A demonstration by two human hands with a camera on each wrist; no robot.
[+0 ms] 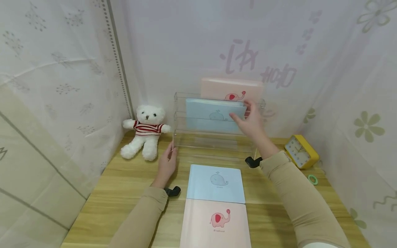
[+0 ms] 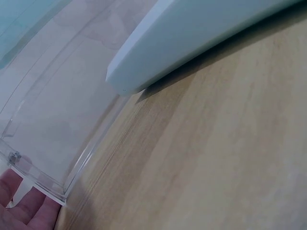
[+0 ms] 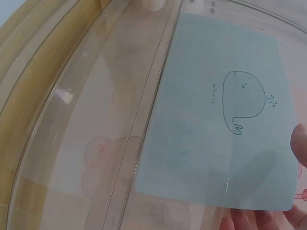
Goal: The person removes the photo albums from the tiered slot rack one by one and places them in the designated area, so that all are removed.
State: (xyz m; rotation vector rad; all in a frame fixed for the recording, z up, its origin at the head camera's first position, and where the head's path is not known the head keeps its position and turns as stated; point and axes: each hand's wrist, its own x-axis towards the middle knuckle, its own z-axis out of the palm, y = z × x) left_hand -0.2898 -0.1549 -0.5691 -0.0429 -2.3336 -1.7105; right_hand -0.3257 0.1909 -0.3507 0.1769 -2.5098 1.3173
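Note:
A clear plastic tiered rack (image 1: 214, 148) stands at the back of the table. My left hand (image 1: 167, 164) holds its lower left side, fingertips showing around the panel's edge in the left wrist view. With thumb and fingers, my right hand (image 1: 252, 122) grips the right end of a light blue whale notebook (image 1: 200, 112), which sits upright in a middle tier behind a clear front strip. Behind and above it, a pink elephant notebook (image 1: 217, 88) stands in the top tier. The right wrist view shows the whale cover (image 3: 192, 143) close up, thumb in front, other fingers behind.
In front of the rack lie another blue whale notebook (image 1: 201, 184) and a pink elephant notebook (image 1: 198, 220), end to end. A white teddy bear (image 1: 147, 129) sits left of the rack. To the right are a yellow alarm clock (image 1: 310, 151) and a green ring (image 1: 310, 177).

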